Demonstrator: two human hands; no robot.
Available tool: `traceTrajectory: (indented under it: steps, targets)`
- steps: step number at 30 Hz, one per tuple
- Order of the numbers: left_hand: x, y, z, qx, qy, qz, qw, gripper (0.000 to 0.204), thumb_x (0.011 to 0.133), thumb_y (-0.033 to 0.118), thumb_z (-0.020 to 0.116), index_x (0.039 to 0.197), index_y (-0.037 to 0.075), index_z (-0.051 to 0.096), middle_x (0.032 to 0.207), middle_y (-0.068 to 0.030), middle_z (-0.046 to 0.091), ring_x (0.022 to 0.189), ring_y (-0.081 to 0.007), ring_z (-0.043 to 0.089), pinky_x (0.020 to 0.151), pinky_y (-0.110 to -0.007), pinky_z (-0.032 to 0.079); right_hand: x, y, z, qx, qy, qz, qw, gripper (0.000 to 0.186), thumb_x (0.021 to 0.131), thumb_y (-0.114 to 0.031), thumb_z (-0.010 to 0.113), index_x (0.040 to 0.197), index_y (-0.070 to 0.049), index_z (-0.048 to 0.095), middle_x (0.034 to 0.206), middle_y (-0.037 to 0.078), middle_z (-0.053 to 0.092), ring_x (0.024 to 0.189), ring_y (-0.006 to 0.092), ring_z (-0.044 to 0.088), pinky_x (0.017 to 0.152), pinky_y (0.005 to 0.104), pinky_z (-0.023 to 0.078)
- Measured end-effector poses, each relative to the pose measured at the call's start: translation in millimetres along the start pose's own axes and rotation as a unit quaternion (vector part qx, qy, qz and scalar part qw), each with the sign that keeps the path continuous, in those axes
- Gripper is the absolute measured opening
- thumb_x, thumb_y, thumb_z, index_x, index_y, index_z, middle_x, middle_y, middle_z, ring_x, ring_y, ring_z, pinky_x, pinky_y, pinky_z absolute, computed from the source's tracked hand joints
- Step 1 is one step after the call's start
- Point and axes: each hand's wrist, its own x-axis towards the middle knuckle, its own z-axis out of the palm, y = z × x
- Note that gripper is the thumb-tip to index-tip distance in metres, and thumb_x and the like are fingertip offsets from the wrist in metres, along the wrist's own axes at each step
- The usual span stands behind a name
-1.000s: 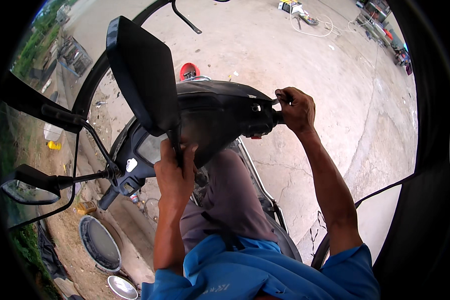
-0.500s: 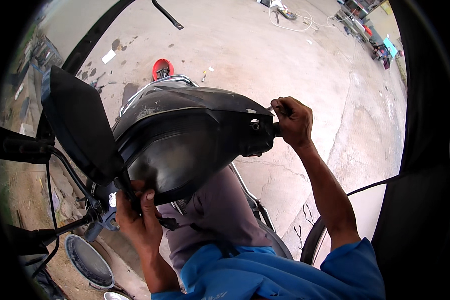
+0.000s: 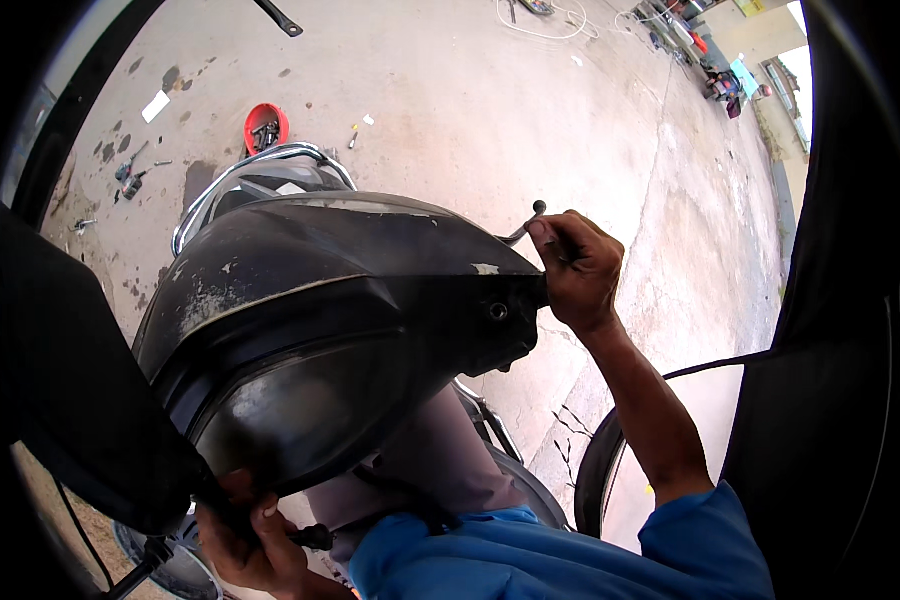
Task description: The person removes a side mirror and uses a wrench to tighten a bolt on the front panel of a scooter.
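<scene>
A black scooter handlebar cover (image 3: 300, 365), scuffed pale along its upper ridge, spans the middle. At its right end my right hand (image 3: 582, 268) is closed around the handlebar, thumb against a ball-ended brake lever (image 3: 539, 208). My left hand (image 3: 255, 540) is low on the left, fingers curled around the dark stem below a black mirror (image 3: 70, 370). The mirror looms large at the left edge. A black knobbed piece (image 3: 315, 537) sticks out beside the left thumb. Shadow hides the left fingertips' exact hold.
Beyond the cover are a chrome rail (image 3: 315, 152) and a red bucket (image 3: 267, 128) with dark parts inside. Loose tools (image 3: 130, 178) and white paper (image 3: 156, 106) lie on the concrete. Dark fabric (image 3: 850, 400) hangs at the right, beside a round dark rim (image 3: 595, 480).
The view has shifted, so the cover, mirror and left hand appear lower and farther left. The ball-ended lever now shows above my right hand. Both hands keep their places.
</scene>
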Motion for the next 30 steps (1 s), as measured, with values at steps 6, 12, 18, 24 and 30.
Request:
traceTrajectory:
  steps: [6, 12, 18, 24, 30]
  targets:
    - [1, 15, 8, -0.001, 0.051, -0.066, 0.997, 0.052, 0.099, 0.008, 0.06, 0.142, -0.017, 0.047, 0.108, -0.0213, 0.071, 0.049, -0.0041, 0.041, 0.046, -0.02, 0.03, -3, 14, 3, 0.011, 0.0, -0.005, 1.0, 0.009, 0.089, -0.003, 0.078, 0.086, 0.0, 0.071, 0.068, 0.005, 0.064, 0.057, 0.0086, 0.052, 0.054, 0.0256, 0.041]
    - [3, 21, 6, 0.022, 0.034, -0.104, 0.994, 0.048, 0.099, 0.01, 0.065, 0.139, -0.013, 0.054, 0.108, -0.0205, 0.074, 0.049, -0.0038, 0.042, 0.045, -0.02, 0.03, -3, 19, -3, 0.02, -0.018, 0.038, 0.999, 0.01, 0.091, -0.007, 0.078, 0.088, 0.001, 0.073, 0.07, 0.005, 0.068, 0.061, 0.0055, 0.056, 0.057, 0.025, 0.043]
    - [17, 30, 3, -0.002, -0.037, -0.068, 0.997, 0.036, 0.098, 0.011, 0.063, 0.12, -0.017, 0.061, 0.107, -0.0248, 0.075, 0.063, -0.0161, 0.062, 0.058, -0.027, 0.046, -1, 22, -1, 0.036, -0.032, 0.047, 0.998, 0.015, 0.094, -0.014, 0.076, 0.092, 0.001, 0.076, 0.074, 0.004, 0.071, 0.064, 0.0064, 0.058, 0.06, 0.025, 0.046]
    - [23, 36, 9, -0.028, -0.092, -0.077, 0.992, 0.035, 0.101, 0.018, 0.065, 0.123, -0.01, 0.064, 0.101, -0.0171, 0.077, 0.064, -0.0179, 0.07, 0.056, -0.027, 0.049, -1, 27, -4, 0.005, -0.019, 0.06, 0.998, 0.017, 0.093, -0.016, 0.076, 0.089, 0.001, 0.076, 0.068, 0.005, 0.069, 0.061, 0.0091, 0.059, 0.06, 0.0274, 0.047]
    - [25, 33, 12, 0.025, -0.059, -0.037, 0.997, 0.03, 0.101, 0.018, 0.068, 0.122, -0.003, 0.068, 0.085, -0.0142, 0.076, 0.06, -0.0178, 0.07, 0.055, -0.029, 0.05, 8, 30, 3, 0.027, -0.009, 0.025, 0.999, 0.017, 0.092, -0.016, 0.077, 0.088, 0.001, 0.075, 0.062, 0.002, 0.061, 0.059, 0.0055, 0.051, 0.056, 0.0269, 0.042]
